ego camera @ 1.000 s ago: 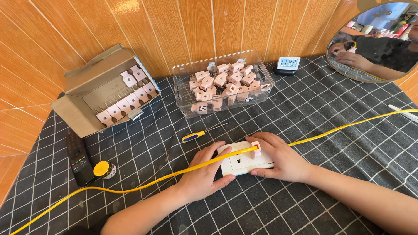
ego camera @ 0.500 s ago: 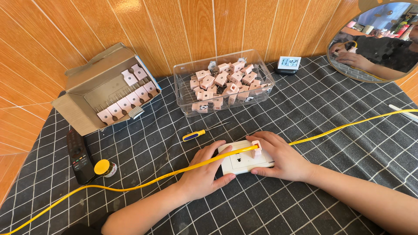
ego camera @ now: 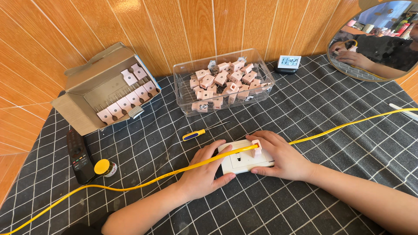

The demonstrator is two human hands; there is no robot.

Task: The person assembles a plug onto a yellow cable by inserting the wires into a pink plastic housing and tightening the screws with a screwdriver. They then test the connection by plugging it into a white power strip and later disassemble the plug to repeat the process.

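A white rectangular socket plate (ego camera: 242, 161) lies on the black checked cloth (ego camera: 331, 117) near the front middle. My left hand (ego camera: 203, 173) rests on its left end, fingers curled over the edge. My right hand (ego camera: 278, 157) holds its right end, with a small pink plug piece (ego camera: 256, 148) at the fingertips on top of the plate. A long yellow cable (ego camera: 143, 183) runs across the plate and over my left hand, from the front left to the far right.
A screwdriver with a blue and yellow handle (ego camera: 194, 134) lies just behind the plate. A clear bin (ego camera: 183, 91) of pink pieces and an open cardboard box (ego camera: 78, 104) of them stand at the back. A black remote (ego camera: 78, 155) and a yellow-capped jar (ego camera: 104, 167) lie left. A round mirror (ego camera: 379, 39) stands right.
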